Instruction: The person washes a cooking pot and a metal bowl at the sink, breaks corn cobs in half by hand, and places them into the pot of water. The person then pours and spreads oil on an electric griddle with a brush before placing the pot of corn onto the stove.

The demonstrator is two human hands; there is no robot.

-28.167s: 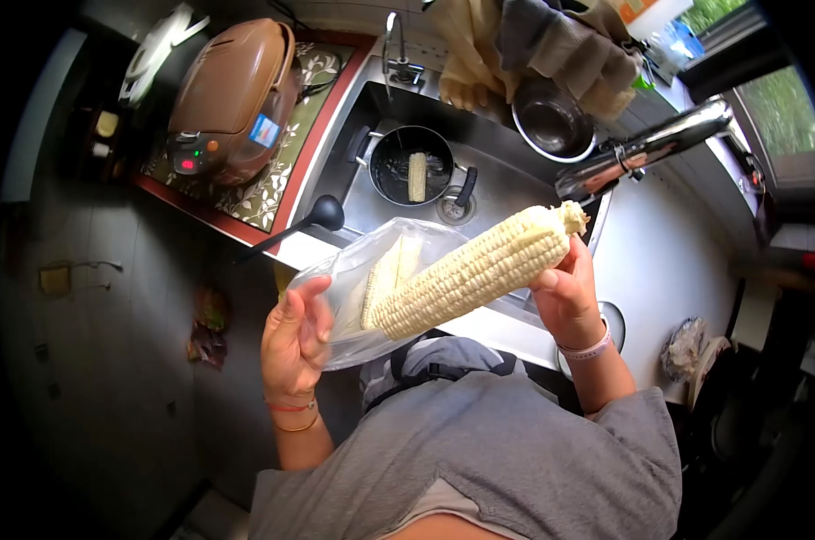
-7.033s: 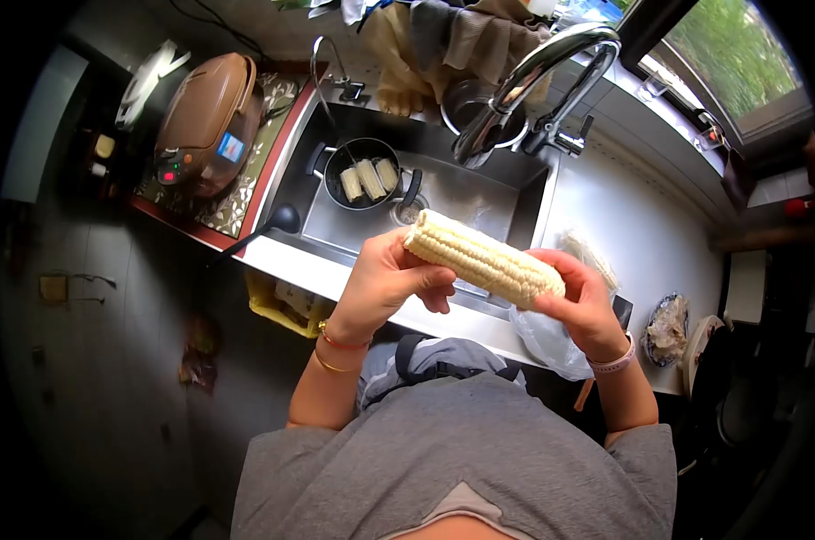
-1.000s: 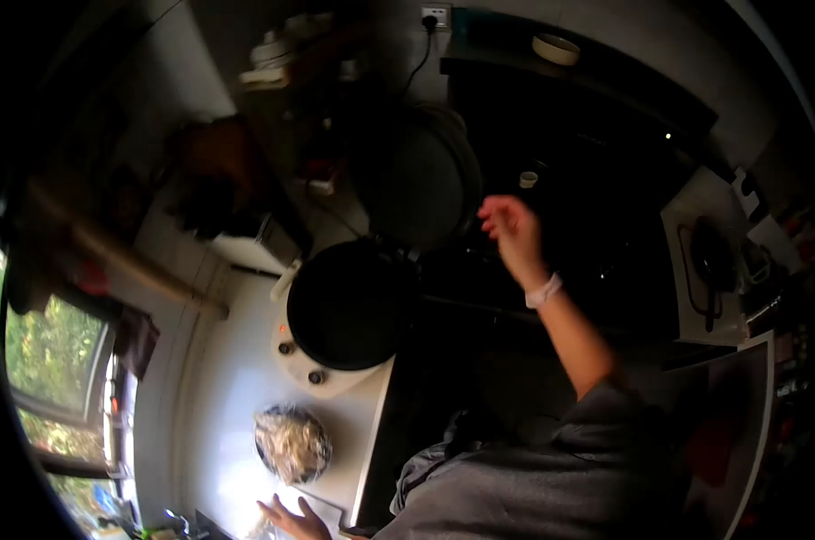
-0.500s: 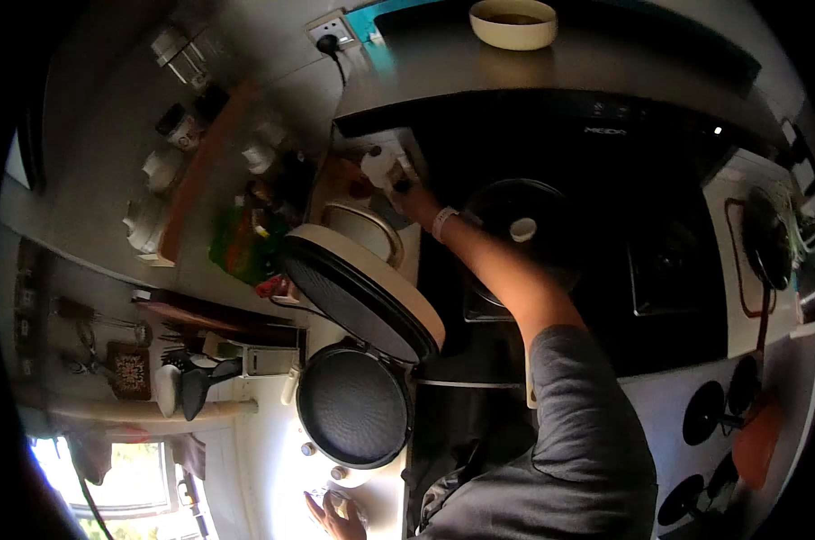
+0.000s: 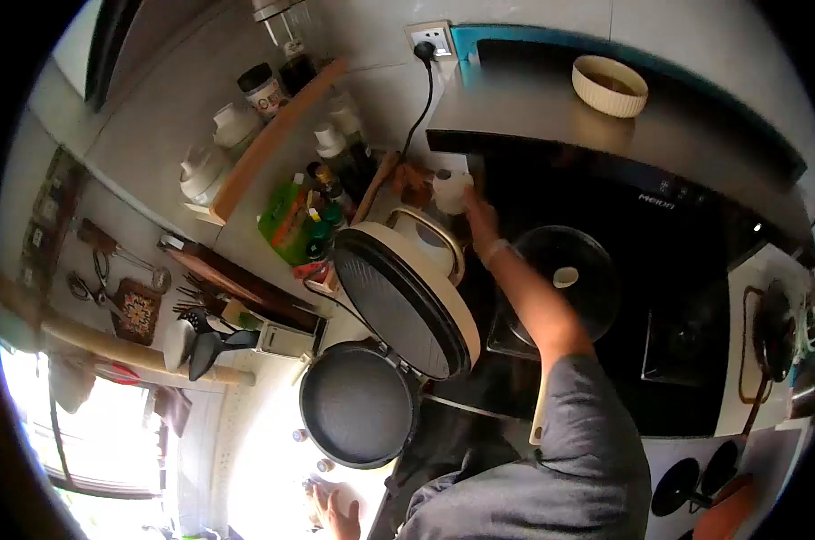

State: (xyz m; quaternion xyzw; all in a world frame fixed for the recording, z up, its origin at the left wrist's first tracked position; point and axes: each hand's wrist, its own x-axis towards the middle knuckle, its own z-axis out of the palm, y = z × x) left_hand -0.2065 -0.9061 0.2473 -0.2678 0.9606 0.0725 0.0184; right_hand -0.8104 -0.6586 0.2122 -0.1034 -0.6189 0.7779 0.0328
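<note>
My right hand point(image 5: 481, 219) is reaching across the stove's far left corner, its fingers closed at the side of a white roll-like thing point(image 5: 452, 193). The fingertips are partly hidden there. Below that arm, a black frying pan point(image 5: 533, 317) sits on the hob with one small pale round piece point(image 5: 566, 276) inside. My left hand point(image 5: 337, 517) is low on the bright counter, fingers spread, beside a pale thing washed out by glare. Two small bottles or jars point(image 5: 324, 465) stand close to it. An electric griddle point(image 5: 358, 405) lies between my hands, its lid point(image 5: 407, 301) raised.
A ribbed cream bowl point(image 5: 610, 87) rests on the ledge behind the black hob point(image 5: 686, 270). Bottles point(image 5: 331, 184) crowd the corner beneath a wooden shelf point(image 5: 277, 139). A power cord point(image 5: 418, 112) hangs from the wall socket. Utensils point(image 5: 196, 346) stand near the window; another pan point(image 5: 772, 328) is far right.
My view has turned and brightened, shifting the scene rightward in frame. My right hand stays by the white roll-like thing. The fingers of my left hand look more spread than before.
</note>
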